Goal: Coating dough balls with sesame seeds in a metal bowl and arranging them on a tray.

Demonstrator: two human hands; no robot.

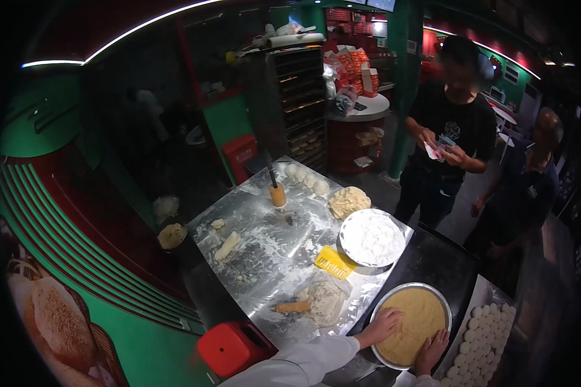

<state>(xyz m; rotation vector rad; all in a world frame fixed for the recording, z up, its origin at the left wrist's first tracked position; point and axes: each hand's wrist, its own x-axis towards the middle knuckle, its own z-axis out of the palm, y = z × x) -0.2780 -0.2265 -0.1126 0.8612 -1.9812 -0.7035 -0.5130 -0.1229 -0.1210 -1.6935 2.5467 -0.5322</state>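
Observation:
A round metal pan [448, 309] holds a flat layer of yellow-brown crumbly material. My left hand [386, 325] lies palm down on its left part, fingers pointing inward. Flat against the lower right of the layer and the rim rests my right hand [432, 348]. Neither hand is closed around anything. Left of the pan, on the floured metal table [266, 280], are a dough mass [327, 302] partly under clear plastic and a short wooden piece [293, 306]. A yellow slotted plastic piece [335, 262] leans by a bowl of white flour [372, 237].
Many small pale dough rounds [479, 338] fill a tray at right. A rough dough heap [349, 202], dough balls [307, 179] and a wooden roller [277, 194] lie farther back. A red stool [230, 349] stands lower left. Two people [448, 121] stand beyond the table's right side.

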